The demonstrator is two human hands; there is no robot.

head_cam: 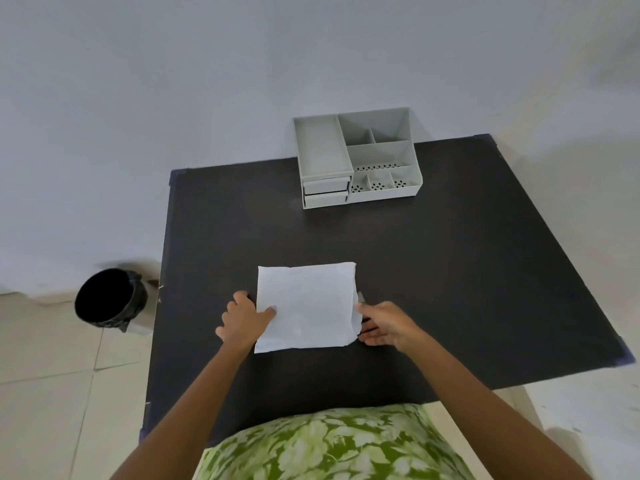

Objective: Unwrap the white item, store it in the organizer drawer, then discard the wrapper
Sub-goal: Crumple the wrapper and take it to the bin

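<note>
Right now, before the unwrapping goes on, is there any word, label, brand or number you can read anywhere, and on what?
None can be read.
White wrapper: plain, no print shows.
Grey organizer: no label; the dark dots are holes, not text.
Black bin: no marking shows.
Black table: bare of writing.

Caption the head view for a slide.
Both hands grip the white paper wrapper; organizer drawers shut.
</note>
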